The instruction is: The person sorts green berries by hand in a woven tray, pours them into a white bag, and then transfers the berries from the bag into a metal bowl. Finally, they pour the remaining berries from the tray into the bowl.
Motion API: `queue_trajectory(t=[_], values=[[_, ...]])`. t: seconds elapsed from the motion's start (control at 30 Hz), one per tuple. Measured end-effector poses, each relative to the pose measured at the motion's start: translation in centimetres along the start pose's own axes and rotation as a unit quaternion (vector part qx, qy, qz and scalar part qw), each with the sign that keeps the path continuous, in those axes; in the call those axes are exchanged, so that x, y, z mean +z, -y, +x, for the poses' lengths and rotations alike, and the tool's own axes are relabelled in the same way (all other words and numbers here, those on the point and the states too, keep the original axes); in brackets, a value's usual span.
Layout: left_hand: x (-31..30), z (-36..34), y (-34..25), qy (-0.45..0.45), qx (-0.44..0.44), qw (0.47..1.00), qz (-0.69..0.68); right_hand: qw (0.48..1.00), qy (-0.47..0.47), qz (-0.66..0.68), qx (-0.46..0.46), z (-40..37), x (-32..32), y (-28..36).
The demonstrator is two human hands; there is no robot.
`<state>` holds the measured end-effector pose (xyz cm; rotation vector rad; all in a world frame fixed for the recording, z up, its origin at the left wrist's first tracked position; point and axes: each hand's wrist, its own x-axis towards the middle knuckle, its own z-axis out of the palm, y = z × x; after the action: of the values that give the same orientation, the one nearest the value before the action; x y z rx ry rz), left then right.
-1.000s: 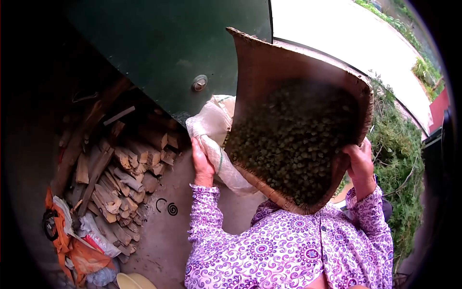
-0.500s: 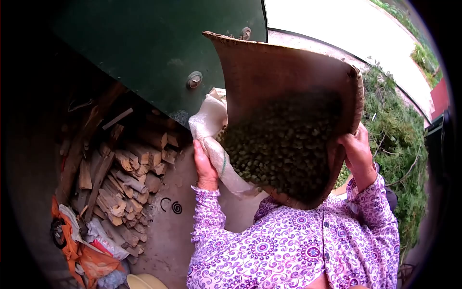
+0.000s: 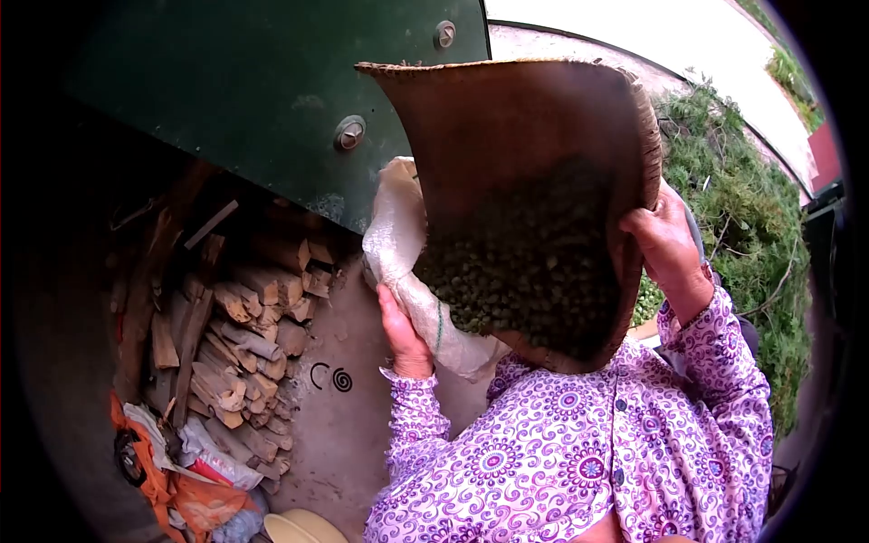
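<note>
A large brown basket tray with a bound rim is tilted in front of me, and many small green pieces lie in its lower part. My right hand grips the tray's right edge, thumb on the inner side. On the left, my left hand is closed on the side of a white woven sack. The sack's mouth is against the tray's left edge, beside the green pieces. Most of the sack's opening is hidden by the tray.
Split firewood is stacked at the left, with orange and white bags below it. A green metal door stands behind. Cut green branches lie at the right. A pale yellow basin shows at the bottom.
The view has shifted a little. The tray sits slightly further left and higher in view, while my left hand and the sack's lower part appear further right. Fewer green pieces show in the tray.
</note>
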<state>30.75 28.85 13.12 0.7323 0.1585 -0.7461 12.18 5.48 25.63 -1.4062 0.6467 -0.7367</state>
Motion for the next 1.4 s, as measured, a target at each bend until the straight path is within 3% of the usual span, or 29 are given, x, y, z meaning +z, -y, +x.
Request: queue_trajectory(t=[0.47, 0.53, 0.57, 0.6, 0.67, 0.73, 0.8, 0.87, 0.93, 1.13, 1.23, 1.33, 1.4], values=[[-0.5, -0.1, 1.0, -0.051, 0.007, 0.998, -0.042, 0.999, 0.019, -0.048, 0.005, 3.0, 1.1, 0.8], [-0.3, -0.1, 0.6, -0.034, 0.019, 0.999, -0.024, 0.993, 0.068, -0.098, 0.017, 4.7, 0.9, 0.0], [-0.4, 0.3, 0.5, -0.022, 0.047, 0.999, -0.012, 0.993, 0.094, -0.062, -0.016, 5.4, 1.9, 0.0], [0.2, 0.5, 0.4, -0.020, 0.048, 0.999, -0.012, 0.994, 0.061, -0.088, -0.005, 5.8, 2.9, 0.0], [2.6, -0.1, -0.2, -0.064, 0.067, 0.996, -0.017, 0.971, 0.044, -0.212, 0.101, 6.6, 2.3, 1.8], [1.4, 0.8, -0.1, -0.028, 0.058, 0.998, -0.017, 0.986, 0.056, -0.151, 0.051, 7.5, 2.5, 0.1], [1.6, 1.1, -0.1, -0.017, 0.057, 0.998, -0.034, 0.975, 0.015, -0.143, -0.169, 7.4, 3.4, -0.6], [1.0, 1.6, 0.6, -0.014, 0.050, 0.998, -0.030, 0.968, -0.010, -0.157, -0.193, 6.3, 3.6, 0.5], [0.8, 1.5, 1.3, -0.016, 0.042, 0.999, -0.024, 0.985, -0.001, -0.159, -0.066, 5.3, 3.5, 1.5], [0.8, 1.5, 1.5, 0.014, 0.022, 0.999, -0.042, 0.979, -0.025, -0.203, -0.002, 7.1, 1.9, 0.1], [1.6, 1.2, 1.4, -0.013, 0.024, 0.999, -0.038, 0.988, -0.002, -0.146, -0.059, 7.6, 2.2, 0.7], [1.7, 1.0, 1.5, -0.013, 0.032, 0.999, -0.041, 0.983, -0.008, -0.171, -0.066, 7.1, 1.9, 1.8], [1.5, 1.1, 1.6, -0.002, 0.027, 0.999, -0.044, 0.985, 0.000, -0.170, -0.023, 6.8, 1.4, 3.2]])
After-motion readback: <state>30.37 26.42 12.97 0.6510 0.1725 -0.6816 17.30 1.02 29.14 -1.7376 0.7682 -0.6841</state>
